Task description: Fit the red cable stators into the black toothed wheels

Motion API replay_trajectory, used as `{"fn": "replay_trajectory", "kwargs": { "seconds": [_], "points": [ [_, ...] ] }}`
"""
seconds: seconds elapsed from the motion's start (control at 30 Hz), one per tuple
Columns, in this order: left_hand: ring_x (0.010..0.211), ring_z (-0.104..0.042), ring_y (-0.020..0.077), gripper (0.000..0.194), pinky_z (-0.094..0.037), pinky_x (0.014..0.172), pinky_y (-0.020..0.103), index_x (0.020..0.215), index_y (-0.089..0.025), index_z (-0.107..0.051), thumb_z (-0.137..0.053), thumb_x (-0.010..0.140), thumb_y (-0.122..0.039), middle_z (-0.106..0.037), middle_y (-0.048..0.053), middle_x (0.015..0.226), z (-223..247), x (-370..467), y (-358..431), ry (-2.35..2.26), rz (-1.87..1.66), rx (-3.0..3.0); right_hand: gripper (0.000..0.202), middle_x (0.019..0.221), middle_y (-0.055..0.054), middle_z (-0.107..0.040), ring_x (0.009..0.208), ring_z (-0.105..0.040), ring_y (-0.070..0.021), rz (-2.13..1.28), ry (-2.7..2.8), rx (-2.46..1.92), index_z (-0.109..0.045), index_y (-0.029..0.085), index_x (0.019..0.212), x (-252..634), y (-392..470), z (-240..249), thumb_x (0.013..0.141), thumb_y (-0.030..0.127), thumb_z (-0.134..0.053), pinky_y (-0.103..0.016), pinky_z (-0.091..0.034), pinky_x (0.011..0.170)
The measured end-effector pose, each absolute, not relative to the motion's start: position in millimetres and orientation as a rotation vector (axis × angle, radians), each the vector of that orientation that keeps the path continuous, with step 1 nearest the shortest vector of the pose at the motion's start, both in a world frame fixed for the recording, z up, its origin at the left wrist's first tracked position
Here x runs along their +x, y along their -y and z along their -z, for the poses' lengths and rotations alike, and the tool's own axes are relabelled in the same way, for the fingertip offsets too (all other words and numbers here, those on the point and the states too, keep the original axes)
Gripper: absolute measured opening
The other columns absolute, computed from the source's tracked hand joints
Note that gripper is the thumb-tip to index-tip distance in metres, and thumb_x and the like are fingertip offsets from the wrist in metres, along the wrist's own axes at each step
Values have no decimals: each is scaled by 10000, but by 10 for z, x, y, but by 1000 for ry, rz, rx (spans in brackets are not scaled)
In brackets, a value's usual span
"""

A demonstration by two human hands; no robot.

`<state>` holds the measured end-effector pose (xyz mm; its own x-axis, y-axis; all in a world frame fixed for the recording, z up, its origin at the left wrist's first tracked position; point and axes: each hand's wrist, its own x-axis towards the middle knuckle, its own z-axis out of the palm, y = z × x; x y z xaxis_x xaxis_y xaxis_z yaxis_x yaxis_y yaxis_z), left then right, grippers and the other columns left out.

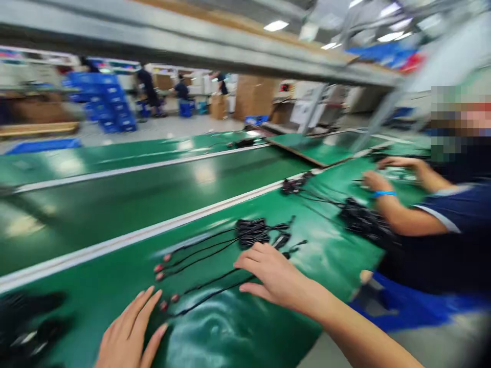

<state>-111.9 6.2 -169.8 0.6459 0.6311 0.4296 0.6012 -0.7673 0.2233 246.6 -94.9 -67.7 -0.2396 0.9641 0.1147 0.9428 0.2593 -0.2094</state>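
Several black cables with pinkish-red round ends lie on the green work surface (215, 332). Their middles are coiled into a tied black cable bundle (252, 232), and short plug ends stick out to the right. My right hand (270, 273) is over the nearer cables, just below that bundle. Its fingers stretch forward with the thumb apart; whether they touch the cables underneath is hidden. Close to the red cable ends (164, 305), my left hand (130, 327) hovers low with fingers spread, holding nothing.
At right, a co-worker's hands (378, 179) work beside more black cable bundles (364, 222). Blurred black items (30, 327) lie at lower left. A white rail (153, 232) edges the green conveyor belt (161, 191). Overhead runs a metal beam (192, 46). Blue crates (102, 99) stand behind.
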Motion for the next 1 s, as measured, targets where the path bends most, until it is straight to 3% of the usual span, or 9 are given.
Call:
{"fn": "replay_trajectory", "kwargs": {
  "seconds": [0.1,0.17,0.37,0.47,0.57,0.77,0.87,1.0],
  "points": [
    [1202,-648,283,438,-583,960,444,1447,-286,-431,-476,1026,-398,-644,91,1357,1582,-1234,216,-1234,-580,2675,139,1045,-31,-713,920,-594,-222,-159,2355,-1675,-672,259,1084,2317,918,837,965,323,-640,-369,-445,818],
    [1211,-644,251,395,-571,990,417,1434,-269,-436,-439,1041,-308,-648,80,1355,1509,-1176,279,-1275,-536,2616,135,1040,-41,-719,902,-602,-234,-78,2375,-1610,-671,255,1089,2424,891,947,974,288,-609,-378,-447,790],
    [1257,-603,249,414,-528,1031,426,1438,-276,-475,-425,1034,-198,-600,73,1426,1492,-1019,185,-1138,-478,2619,235,1054,-69,-725,885,-630,-273,150,2242,-1794,-675,240,1084,3340,1075,1200,986,414,-553,-436,-491,809],
    [1153,-644,255,340,-543,979,422,1360,-255,-555,-431,1045,-229,-684,79,1269,1526,-969,72,-985,-483,2683,258,1068,-69,-722,927,-645,-264,-6,2227,-1918,-662,242,1166,3512,1248,1197,981,396,-569,-422,-530,832],
    [1029,-662,253,330,-574,878,412,1353,-263,-568,-442,1048,-269,-681,92,1172,1482,-899,-35,-890,-398,2688,295,1136,-82,-690,1005,-634,-266,-127,2210,-2006,-630,245,1228,3470,1349,1150,953,350,-606,-416,-545,855],
    [1358,-493,309,159,-475,1070,506,1099,-287,-669,-565,989,-237,-574,49,1430,1269,-789,-261,-629,-170,2750,227,1085,-86,-687,958,-630,-247,16,2275,-2055,-661,224,1157,3492,1424,1159,961,262,-552,-400,-546,842],
    [1267,-585,273,118,-496,1046,462,1084,-280,-672,-603,990,-294,-660,39,1324,1255,-784,-332,-635,-92,2724,326,1040,-90,-683,890,-629,-239,128,2335,-2052,-682,224,1215,3568,1352,1243,960,194,-481,-393,-538,798],
    [1216,-623,281,175,-517,1018,471,1113,-261,-679,-613,989,-366,-660,66,1329,1298,-834,-295,-751,-140,2695,433,1084,-113,-684,855,-595,-267,235,2286,-2081,-694,232,1250,3648,1213,1306,947,130,-402,-421,-497,730]
  ]
}}
